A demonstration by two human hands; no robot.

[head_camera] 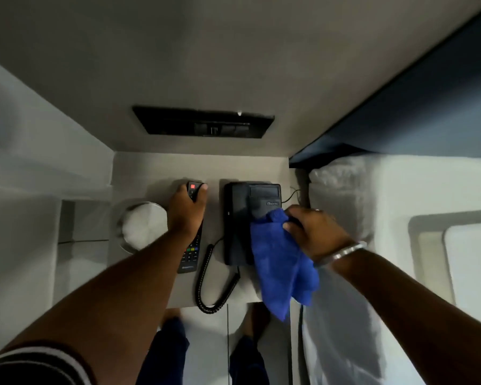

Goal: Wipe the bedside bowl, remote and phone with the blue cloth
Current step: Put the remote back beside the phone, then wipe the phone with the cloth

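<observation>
A black desk phone [238, 218] sits on the bedside table [161, 168], its coiled cord [206, 284] looping over the front edge. My right hand [314, 232] is shut on the blue cloth [281, 268], which hangs over the phone's right half and past the table's front. A black remote [190, 254] lies left of the phone. My left hand [186, 209] grips its far end, thumb and fingers around the part with the red button. A round metal bowl [142, 226] stands at the table's left, beside my left wrist.
A black switch panel [203, 122] is set in the wall behind the table. The bed with white pillow [342, 195] and sheets lies right of the table, under a dark headboard [428, 107]. My feet [172, 318] stand on the floor below the table's front edge.
</observation>
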